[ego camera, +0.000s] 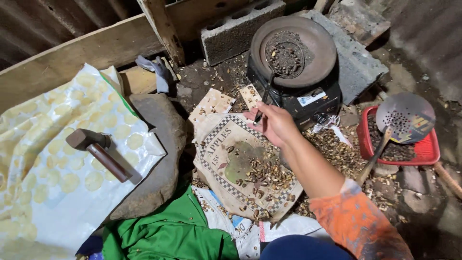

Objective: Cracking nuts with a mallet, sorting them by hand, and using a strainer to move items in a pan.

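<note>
Reaching forward over the littered floor, the right hand (275, 124) closes its grip around the thin dark handle of a long metal spoon (269, 89), fingers curled tight and thumb pressed along the shaft, with the wrist turned slightly inward and the forearm stretched out from an orange patterned sleeve (358, 224). The spoon's round wire-edged bowl lies up in a shallow, round, rust-brown pan (293, 50), among a small heap of dark roasted nuts (285, 55). The pan sits on a squat black stove (308, 98), flanked by rough grey concrete blocks (240, 29). Under the hand lies a crumpled woven sack with a checkered border (240, 168), strewn with more cracked nuts and shell bits. To the left a smooth, flat grey stone (161, 149) lies half under a glossy yellow-dotted plastic sheet (57, 159), and on that sheet rests a hammer (98, 149) with a blunt metal head and a reddish wooden handle. To the right a red plastic basket (428, 149) holds a round perforated metal skimmer (404, 118). Green cloth (168, 233) bunches near the bottom edge. The left hand is out of view.
</note>
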